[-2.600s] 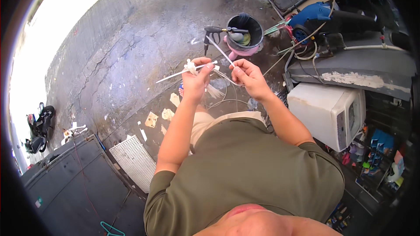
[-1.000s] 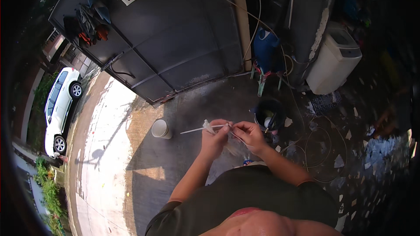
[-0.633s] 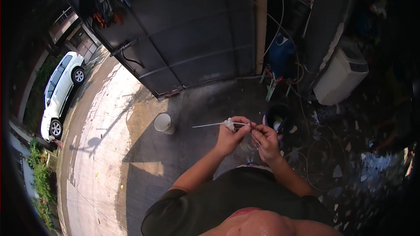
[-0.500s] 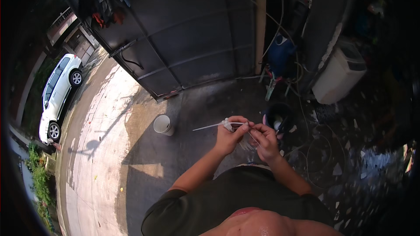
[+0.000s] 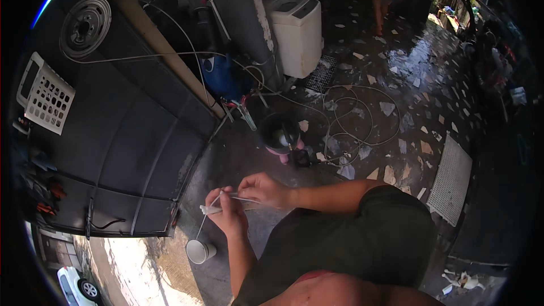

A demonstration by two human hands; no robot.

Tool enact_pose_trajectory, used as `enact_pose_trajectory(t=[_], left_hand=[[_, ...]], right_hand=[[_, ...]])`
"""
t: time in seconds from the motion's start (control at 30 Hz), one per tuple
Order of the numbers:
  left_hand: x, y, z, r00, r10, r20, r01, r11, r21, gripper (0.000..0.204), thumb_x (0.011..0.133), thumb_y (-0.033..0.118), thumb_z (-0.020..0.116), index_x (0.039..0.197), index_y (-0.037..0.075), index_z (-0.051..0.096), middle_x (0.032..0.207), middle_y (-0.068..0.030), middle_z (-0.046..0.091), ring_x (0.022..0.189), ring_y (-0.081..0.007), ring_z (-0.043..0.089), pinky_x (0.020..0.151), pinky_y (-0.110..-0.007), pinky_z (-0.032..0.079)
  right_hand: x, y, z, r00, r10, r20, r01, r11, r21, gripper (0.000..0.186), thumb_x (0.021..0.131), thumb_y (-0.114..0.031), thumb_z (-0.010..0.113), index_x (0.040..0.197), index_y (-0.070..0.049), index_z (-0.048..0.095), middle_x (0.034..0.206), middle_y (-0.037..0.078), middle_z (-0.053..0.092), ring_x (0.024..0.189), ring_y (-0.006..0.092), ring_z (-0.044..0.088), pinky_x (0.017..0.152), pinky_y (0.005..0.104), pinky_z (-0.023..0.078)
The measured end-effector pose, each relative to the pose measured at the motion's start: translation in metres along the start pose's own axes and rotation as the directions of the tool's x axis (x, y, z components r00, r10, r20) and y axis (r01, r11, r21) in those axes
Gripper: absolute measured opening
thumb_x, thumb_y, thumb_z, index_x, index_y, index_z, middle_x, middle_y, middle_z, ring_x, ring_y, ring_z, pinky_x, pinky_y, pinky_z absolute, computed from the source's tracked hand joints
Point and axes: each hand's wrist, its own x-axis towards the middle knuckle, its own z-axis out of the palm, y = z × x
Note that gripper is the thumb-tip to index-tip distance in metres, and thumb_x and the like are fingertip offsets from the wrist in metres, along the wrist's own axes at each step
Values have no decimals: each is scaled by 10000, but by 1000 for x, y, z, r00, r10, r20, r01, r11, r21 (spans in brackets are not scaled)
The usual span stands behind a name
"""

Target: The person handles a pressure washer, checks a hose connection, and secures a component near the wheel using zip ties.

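From the head view, we see the left hand (image 5: 229,212) wrapped around white strips (image 5: 210,209), the right hand (image 5: 265,190) pinching one between them; whether it is looped, we cannot quite tell. A bucket (image 5: 212,250) stands left of the left forearm.

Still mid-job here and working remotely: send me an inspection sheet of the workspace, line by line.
Surface: grey floor, shiny patch toward the back.
Things: white strips, held above the floor.
Clutter: pale scraps scattered; dark bucket; white bucket.
Hands: left hand grips the strips; right hand is at them, exact grip unclear.
Cables: thin hose looped on the floor.
Surroundings: dark gate, washing machine, white car, another person's legs.
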Motion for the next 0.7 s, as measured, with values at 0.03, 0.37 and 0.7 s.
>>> enact_pose_trajectory(t=[0.03, 0.37, 0.7], left_hand=[[2, -5, 3, 999, -37, 34, 37, 999, -2, 211, 978, 129, 650, 1162, 103, 550, 1041, -121, 669, 646, -47, 523, 534, -190, 424], [11, -20, 19, 990, -23, 138, 18, 999, 34, 221, 947, 84, 679, 1146, 81, 584, 1073, -149, 703, 542, -43, 468, 430, -200, 340], [36, -41, 51, 978, -171, 123, 187, 974, -128, 239, 925, 73, 704, 1143, 81, 607, 1106, -147, 710, 764, -124, 577, 641, -267, 456]], right_hand=[[-7, -4, -3, 996, -50, -80, 49, 999, -20, 122, 967, -143, 638, 979, -27, 673, 802, -39, 613, 707, 19, 521, 600, 201, 390], [-21, -14, -15, 979, -18, -203, 28, 999, 46, 151, 983, -152, 625, 1004, -10, 673, 762, -38, 580, 667, 19, 499, 574, 206, 377], [1, -37, -62, 999, 7, -38, 1, 981, 196, 105, 995, -114, 614, 1030, -21, 652, 788, -42, 565, 683, 22, 479, 611, 209, 383]])
